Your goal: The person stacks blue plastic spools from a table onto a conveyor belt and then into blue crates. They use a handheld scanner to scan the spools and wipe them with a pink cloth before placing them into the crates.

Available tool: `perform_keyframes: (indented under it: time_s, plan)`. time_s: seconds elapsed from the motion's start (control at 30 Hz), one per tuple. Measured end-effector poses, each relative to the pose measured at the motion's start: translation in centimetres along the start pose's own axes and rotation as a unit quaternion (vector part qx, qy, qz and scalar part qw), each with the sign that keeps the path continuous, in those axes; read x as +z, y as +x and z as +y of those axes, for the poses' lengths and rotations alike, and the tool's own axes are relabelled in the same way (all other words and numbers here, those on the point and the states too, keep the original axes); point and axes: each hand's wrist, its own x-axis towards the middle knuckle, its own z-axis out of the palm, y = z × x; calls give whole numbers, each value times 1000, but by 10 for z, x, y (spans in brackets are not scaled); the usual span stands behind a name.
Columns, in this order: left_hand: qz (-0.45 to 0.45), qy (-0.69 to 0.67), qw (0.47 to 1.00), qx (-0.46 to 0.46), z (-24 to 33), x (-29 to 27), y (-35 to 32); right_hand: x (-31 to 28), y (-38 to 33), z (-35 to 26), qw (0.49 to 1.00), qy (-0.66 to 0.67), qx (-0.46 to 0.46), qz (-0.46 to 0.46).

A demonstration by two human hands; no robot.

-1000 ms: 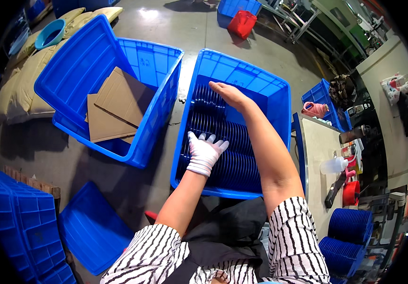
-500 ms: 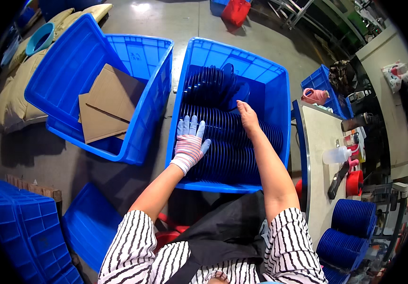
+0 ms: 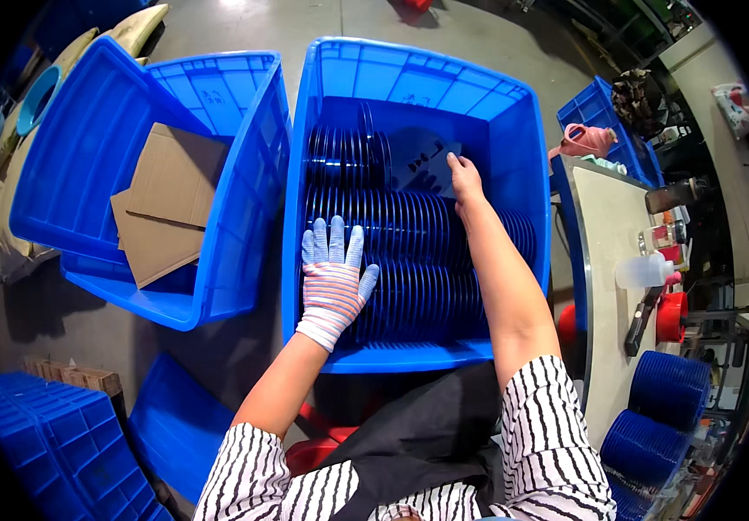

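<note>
Rows of thin, glossy dark-blue discs (image 3: 427, 300) stand on edge, packed side by side in a deep blue plastic bin (image 3: 427, 356). My left hand (image 3: 333, 282), in a striped knit glove with pale blue fingertips, rests flat with fingers spread on the left end of the nearer rows. My bare right hand (image 3: 467, 181) is closed at the right edge of a tilted shiny disc (image 3: 413, 161) behind the rows; its thumb shows on top, the other fingers are mostly hidden. Left of that disc stands a shorter row of upright discs (image 3: 340, 158).
Left of the bin is another blue bin (image 3: 192, 308) holding cardboard sheets (image 3: 162, 195). A worktable (image 3: 604, 260) on the right carries a white squeeze bottle (image 3: 642, 271) and a red tape roll (image 3: 671, 317). More disc stacks (image 3: 670, 386) sit at its near end.
The tilted disc now lies flatter, its broad face showing, with my right hand at its edge. The upright discs at the back stand straighter. The view has shifted, bringing the bin closer.
</note>
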Motion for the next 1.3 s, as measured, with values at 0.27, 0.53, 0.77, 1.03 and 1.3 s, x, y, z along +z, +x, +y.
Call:
perform_keyframes:
  time_s: [0.27, 0.53, 0.77, 1.03, 1.3]
  plan:
    - [-34, 39, 998, -22, 0, -4, -2, 81, -58, -38, 955, -153, -232, -101]
    - [-18, 30, 999, -6, 2, -5, 1, 94, -29, -58, 959, -162, -202, -112]
    - [-7, 17, 1000, -6, 1, 0, -1, 72, -48, -87, 959, -186, -200, -81]
    - [-6, 15, 1000, -17, 0, -2, -1, 36, -100, -144, 953, -106, -278, -49]
    - [11, 9, 1000, -9, 0, -1, 0, 41, -100, -115, 959, -49, -262, -99]
